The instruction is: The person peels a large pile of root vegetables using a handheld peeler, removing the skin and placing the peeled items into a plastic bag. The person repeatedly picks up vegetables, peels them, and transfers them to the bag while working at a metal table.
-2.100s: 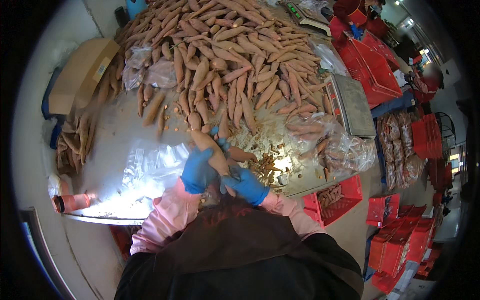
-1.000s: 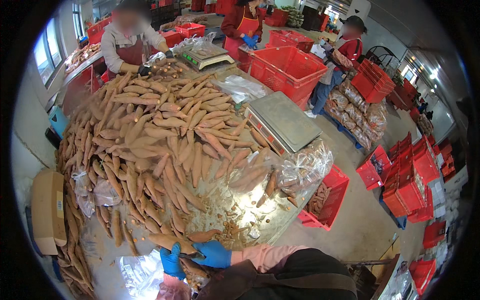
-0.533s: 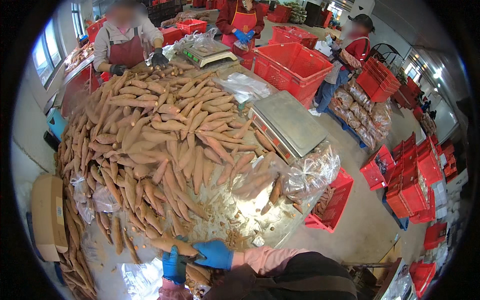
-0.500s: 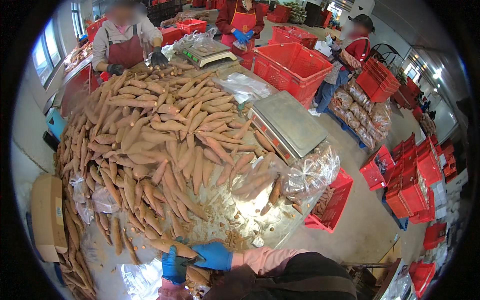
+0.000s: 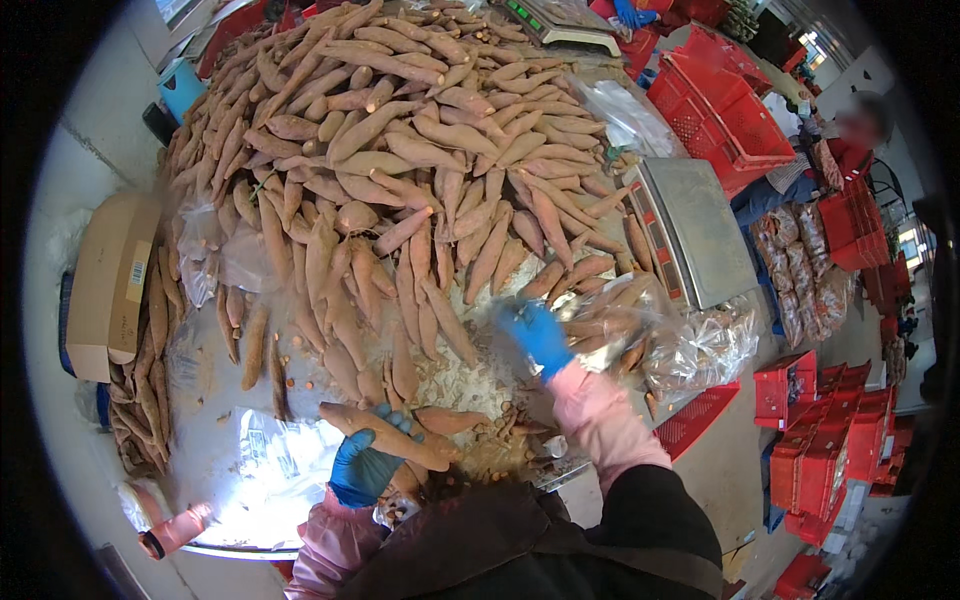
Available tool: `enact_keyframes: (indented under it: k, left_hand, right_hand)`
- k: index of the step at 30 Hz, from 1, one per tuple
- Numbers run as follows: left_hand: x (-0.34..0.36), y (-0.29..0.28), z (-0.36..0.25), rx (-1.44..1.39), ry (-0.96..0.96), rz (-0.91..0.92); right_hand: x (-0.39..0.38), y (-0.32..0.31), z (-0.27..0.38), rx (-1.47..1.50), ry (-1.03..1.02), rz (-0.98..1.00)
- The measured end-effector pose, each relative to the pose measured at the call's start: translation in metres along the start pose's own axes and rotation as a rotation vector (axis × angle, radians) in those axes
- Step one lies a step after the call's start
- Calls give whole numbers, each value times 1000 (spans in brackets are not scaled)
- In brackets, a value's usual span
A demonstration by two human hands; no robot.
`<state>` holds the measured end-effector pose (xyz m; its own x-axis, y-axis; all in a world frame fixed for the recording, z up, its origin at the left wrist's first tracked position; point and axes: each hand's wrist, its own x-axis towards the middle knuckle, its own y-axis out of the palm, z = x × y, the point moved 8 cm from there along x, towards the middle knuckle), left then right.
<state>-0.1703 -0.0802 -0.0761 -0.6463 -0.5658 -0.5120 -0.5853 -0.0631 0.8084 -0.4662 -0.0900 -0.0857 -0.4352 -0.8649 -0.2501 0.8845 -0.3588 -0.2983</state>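
Note:
My left hand (image 5: 360, 472), in a blue glove, is closed around a long tan sweet potato (image 5: 375, 430) just in front of my body. Another sweet potato (image 5: 450, 420) lies beyond it, beside scattered trimmings (image 5: 500, 440). My right hand (image 5: 538, 338), gloved in blue too, reaches forward over the table. Motion smears its fingers, so whether they grip anything is unclear. Just right of it lies clear plastic with sweet potatoes (image 5: 600, 325) under it. A big heap of sweet potatoes (image 5: 400, 140) spreads over the table ahead of both hands.
A flat-topped scale (image 5: 700, 235) stands at the right, with a filled clear bag (image 5: 705, 345) before it. Red crates (image 5: 715, 125) stand beyond the table. On the left are a cardboard box (image 5: 105, 290) and a pink bottle (image 5: 178, 528). Plastic bags (image 5: 270, 460) lie near my left arm.
My right hand has left the sweet potato and moved forward and right across the table. The left hand still holds the sweet potato. The view has tilted down.

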Motion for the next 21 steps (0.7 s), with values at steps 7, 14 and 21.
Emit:
enact_keyframes:
  k: [7, 14, 21]
  left_hand:
    - [7, 3, 6, 7, -33, -9]
    - [12, 0, 10, 21, -47, -55]
    - [9, -1, 1, 37, -39, 2]
  right_hand:
    - [123, -124, -5, -602, -139, -530]
    - [80, 6, -22, -510, -245, 173]
    - [197, -108, 41, 209, -456, -373]
